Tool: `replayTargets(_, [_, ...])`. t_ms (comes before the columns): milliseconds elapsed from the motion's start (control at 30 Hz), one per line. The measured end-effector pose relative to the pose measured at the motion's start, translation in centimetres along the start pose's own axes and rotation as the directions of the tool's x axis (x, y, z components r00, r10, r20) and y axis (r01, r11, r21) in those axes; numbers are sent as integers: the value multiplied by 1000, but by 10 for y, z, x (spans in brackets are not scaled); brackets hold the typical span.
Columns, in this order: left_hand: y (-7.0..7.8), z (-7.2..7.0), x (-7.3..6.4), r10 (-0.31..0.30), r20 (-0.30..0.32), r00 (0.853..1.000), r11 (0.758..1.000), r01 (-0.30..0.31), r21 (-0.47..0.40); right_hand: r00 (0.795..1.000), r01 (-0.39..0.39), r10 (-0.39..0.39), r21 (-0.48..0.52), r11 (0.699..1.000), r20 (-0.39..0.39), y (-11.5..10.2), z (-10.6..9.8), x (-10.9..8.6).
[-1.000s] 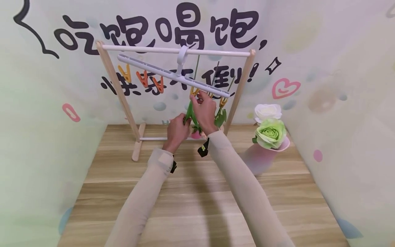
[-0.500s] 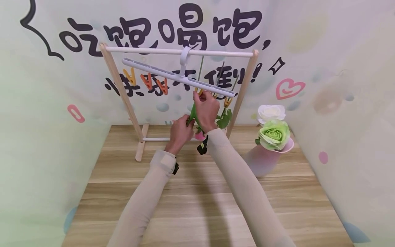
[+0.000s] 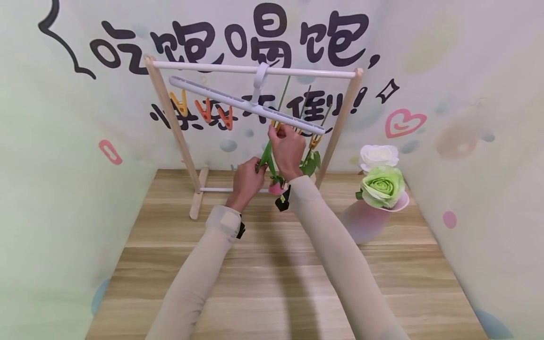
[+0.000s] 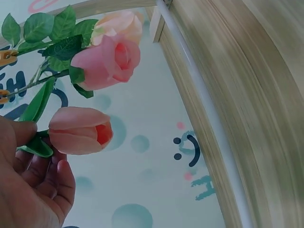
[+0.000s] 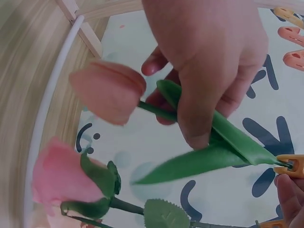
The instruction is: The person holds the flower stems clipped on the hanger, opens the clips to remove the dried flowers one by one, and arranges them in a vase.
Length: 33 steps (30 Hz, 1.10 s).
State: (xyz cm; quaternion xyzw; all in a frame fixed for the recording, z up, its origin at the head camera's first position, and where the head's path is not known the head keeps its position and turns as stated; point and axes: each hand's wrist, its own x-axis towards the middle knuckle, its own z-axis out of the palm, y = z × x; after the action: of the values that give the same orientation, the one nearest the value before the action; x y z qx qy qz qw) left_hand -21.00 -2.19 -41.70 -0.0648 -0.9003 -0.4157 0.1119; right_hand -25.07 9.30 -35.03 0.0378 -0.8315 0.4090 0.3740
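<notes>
A peach tulip (image 4: 78,130) with long green leaves (image 5: 237,142) hangs bloom-down from the grey clip hanger (image 3: 212,94). My left hand (image 3: 248,180) pinches its stem just above the bloom, thumb against fingers. A yellow clothespin (image 5: 294,166) bites the stem's upper part. Up under the hanger bar, my right hand (image 3: 287,150) pinches that clothespin; only its fingertips show in the right wrist view. Beside the tulip a pink rose (image 4: 109,61) and a pale cream flower (image 4: 121,23) hang upside down, their stems in other yellow clothespins.
The hanger hooks over the white top rod (image 3: 204,67) of a wooden rack (image 3: 167,113), tilted down to the right. Orange clothespins (image 3: 225,118) and a yellow one (image 3: 179,104) hang at left. A pink vase (image 3: 365,219) with green and white flowers stands at right.
The head view has shifted a little, so the scene sits farther right. Both hands keep their places on the tulip and clothespin, with only slight movement.
</notes>
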Motion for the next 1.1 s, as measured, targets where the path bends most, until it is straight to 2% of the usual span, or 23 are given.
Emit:
replayTargets(167, [-8, -2, -5, -15, 18, 1000, 999, 14, 46, 1000, 17, -17, -25, 1000, 9, 1, -2, 1])
replayTargets(333, [-21, -1, -15, -52, 38, 998, 996, 49, 69, 999, -18, 18, -6, 1000, 51, 3, -4, 4])
replayTargets(500, [-38, 3, -31, -104, 80, 991, 993, 100, 56, 995, -69, 67, 23, 997, 80, 5, -7, 8])
replayTargets(667, [-59, 7, -50, -171, 115, 979, 983, 161, 87, 988, -106, 101, 36, 994, 115, 7, -10, 11])
replayTargets(933, [-83, 8, -72, -176, 145, 974, 977, 154, 148, 983, -125, 119, 33, 992, 141, 8, -12, 15])
replayTargets(1100, [-91, 3, -87, -175, 171, 970, 981, 156, 116, 976, -143, 133, 47, 989, 170, 10, -14, 15])
